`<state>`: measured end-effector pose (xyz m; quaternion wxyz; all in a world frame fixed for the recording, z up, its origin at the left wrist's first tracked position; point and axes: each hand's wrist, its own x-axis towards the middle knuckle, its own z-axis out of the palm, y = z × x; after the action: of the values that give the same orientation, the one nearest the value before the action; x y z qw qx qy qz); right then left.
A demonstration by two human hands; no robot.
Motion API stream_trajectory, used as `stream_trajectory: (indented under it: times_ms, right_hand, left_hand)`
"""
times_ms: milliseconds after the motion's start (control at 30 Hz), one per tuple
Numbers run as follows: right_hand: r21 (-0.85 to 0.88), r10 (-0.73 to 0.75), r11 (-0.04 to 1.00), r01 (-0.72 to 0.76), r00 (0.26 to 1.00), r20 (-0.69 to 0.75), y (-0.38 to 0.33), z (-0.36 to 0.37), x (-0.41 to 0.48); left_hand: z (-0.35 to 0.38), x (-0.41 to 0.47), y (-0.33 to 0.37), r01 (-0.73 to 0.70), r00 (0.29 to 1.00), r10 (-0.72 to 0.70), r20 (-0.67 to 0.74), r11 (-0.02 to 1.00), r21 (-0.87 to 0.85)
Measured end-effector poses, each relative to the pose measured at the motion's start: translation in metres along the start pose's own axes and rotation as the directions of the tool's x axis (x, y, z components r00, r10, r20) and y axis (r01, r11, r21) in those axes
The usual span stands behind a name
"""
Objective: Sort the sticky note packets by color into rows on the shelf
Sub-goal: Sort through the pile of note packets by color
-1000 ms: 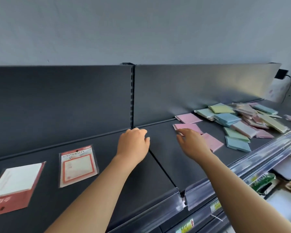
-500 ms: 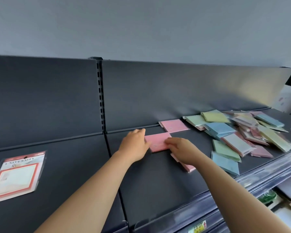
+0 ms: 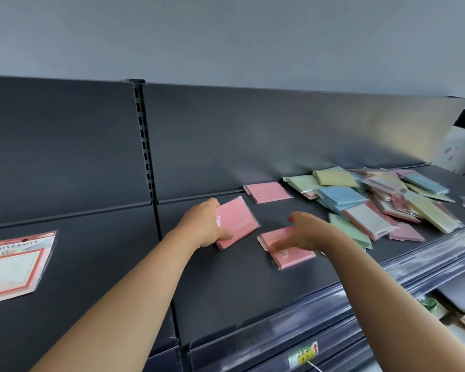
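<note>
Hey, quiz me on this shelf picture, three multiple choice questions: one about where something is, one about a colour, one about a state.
1. From the left hand, the mixed pile lies:
A) left
B) right
C) nearer the camera

2. The packet in the left hand is:
A) blue
B) pink
C) green

3. The left hand is:
A) flat and empty
B) out of view
C) gripping a packet

Answers:
1 B, the pile lies further right along the shelf.
2 B, its wrapper shows pink.
3 C, the thumb curls over the packet's edge.

Shop: gondola shelf (image 3: 253, 285), price label (image 3: 304, 354), packaged stationery (image 3: 14, 264).
</note>
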<state>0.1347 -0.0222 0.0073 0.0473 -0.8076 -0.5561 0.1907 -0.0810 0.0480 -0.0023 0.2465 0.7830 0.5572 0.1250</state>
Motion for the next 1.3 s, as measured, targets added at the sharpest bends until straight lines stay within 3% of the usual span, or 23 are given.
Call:
stream_trajectory:
  times_ms: [133,233,333,433,700,867,1100,1300]
  right_hand:
    - [0.039,-0.011,0.999,0.010,1.000,0.007,-0.005,0.005,-0.002]
    - [0.197,-0.084,0.976,0.093,0.995,-0.057,-0.011,0.011,-0.001]
    - [0.518,-0.166,0.827,0.220,0.975,-0.149,-0.025,0.014,0.002]
    - [0.657,-0.207,0.703,0.271,0.962,-0.176,-0.050,0.017,0.008]
    - [0.767,-0.358,0.555,0.321,0.925,-0.128,-0.128,0.042,0.010]
    - [0.821,-0.457,0.462,0.336,0.883,-0.104,-0.184,0.065,-0.004]
    - [0.865,-0.599,0.382,0.327,0.800,-0.038,-0.273,0.100,-0.043]
    - [0.861,-0.609,0.392,0.325,0.793,-0.022,-0.335,0.126,-0.078]
  left_hand:
    - [-0.005,-0.011,-0.010,0.036,0.999,-0.038,-0.006,0.985,-0.170]
    - [-0.010,-0.019,-0.018,0.044,0.998,-0.054,-0.032,0.962,-0.270]
    - [-0.015,-0.026,-0.028,0.039,0.997,-0.057,-0.048,0.947,-0.319]
    - [-0.021,-0.035,-0.040,0.071,0.991,-0.113,-0.073,0.899,-0.433]
    - [-0.047,-0.075,-0.081,0.046,0.934,-0.289,-0.210,0.682,-0.730]
    - [-0.067,-0.109,-0.109,0.022,0.864,-0.422,-0.273,0.574,-0.818]
    - [-0.104,-0.175,-0.163,-0.007,0.763,-0.518,-0.388,0.594,-0.805]
    - [-0.134,-0.225,-0.205,0.063,0.709,-0.572,-0.414,0.636,-0.769]
